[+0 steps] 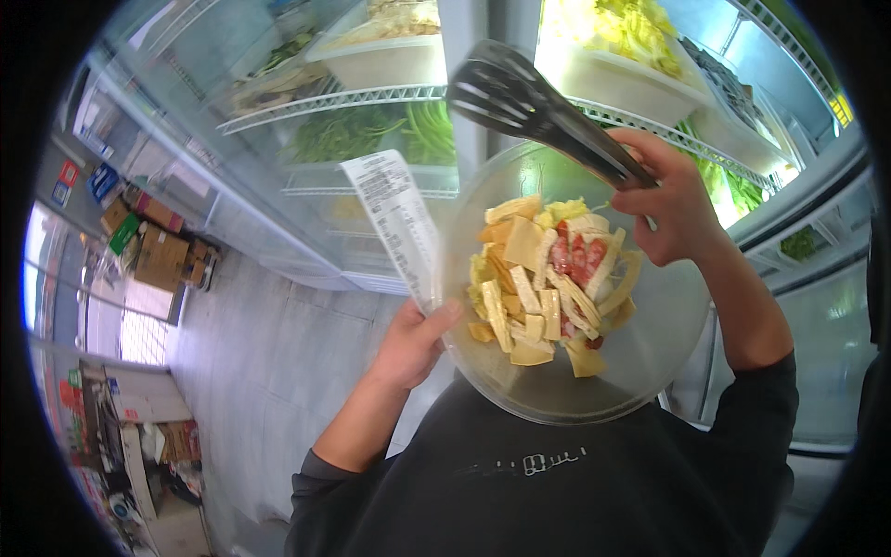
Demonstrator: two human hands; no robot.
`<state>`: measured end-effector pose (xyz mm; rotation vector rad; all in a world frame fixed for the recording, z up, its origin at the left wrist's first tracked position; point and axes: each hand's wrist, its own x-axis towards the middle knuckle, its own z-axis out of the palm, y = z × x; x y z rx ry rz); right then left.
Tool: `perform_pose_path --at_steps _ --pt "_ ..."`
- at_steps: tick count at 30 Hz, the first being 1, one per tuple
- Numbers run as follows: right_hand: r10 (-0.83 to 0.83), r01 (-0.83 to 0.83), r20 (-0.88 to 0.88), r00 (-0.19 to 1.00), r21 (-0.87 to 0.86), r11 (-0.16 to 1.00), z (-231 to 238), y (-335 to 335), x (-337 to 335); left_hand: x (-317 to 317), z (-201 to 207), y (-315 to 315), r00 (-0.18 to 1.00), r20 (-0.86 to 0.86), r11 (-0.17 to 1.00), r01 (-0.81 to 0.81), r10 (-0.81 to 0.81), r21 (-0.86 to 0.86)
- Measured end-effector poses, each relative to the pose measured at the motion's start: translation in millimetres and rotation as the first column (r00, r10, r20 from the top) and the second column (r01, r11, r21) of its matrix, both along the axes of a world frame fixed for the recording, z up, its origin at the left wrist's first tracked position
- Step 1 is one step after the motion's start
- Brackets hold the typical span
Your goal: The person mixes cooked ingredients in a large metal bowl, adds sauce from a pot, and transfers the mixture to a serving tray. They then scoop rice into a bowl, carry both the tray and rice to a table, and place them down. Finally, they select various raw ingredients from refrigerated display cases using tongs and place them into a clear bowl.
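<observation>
My left hand [413,348] grips the left rim of a large clear bowl [664,316], its thumb over the edge. A long printed paper slip [394,218] is pinched there too and sticks up beside the bowl. Inside lie pale yellow strips and squares that look like tofu or bean curd [524,302], red and white sliced pieces [577,255] and some yellow-green leaves [561,212]. Over the bowl's far right side, my right hand [673,200] is closed around black serving tongs [548,111], their slotted heads pointing up and left.
Glass-fronted refrigerator shelves stand ahead. They hold white tubs [390,63], green vegetables [343,130] and yellow-green lettuce [631,37]. A door post [489,23] parts the two bays. Cardboard boxes [160,255] are stacked on the left above the grey tiled floor [251,390], near a cluttered shelf [139,464].
</observation>
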<state>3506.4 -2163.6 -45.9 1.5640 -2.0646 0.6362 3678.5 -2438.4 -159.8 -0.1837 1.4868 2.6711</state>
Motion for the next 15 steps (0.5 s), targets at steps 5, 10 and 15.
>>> perform_pose_path --at_steps 5,10,15 --pt "-0.020 0.020 0.004 1.000 -0.037 0.999 -6 3 -2 -9 -3 -5 0.994 0.110 0.996 0.021 -0.031 0.085" --pt "0.016 -0.019 -0.052 0.998 -0.056 0.998 -8 7 -1 -15 -9 -3 0.995 0.014 0.994 -0.104 0.103 0.023" --pt "0.023 -0.028 -0.095 0.995 -0.053 0.998 -8 9 -1 -23 -13 -4 0.971 -0.101 0.974 -0.222 0.218 -0.032"
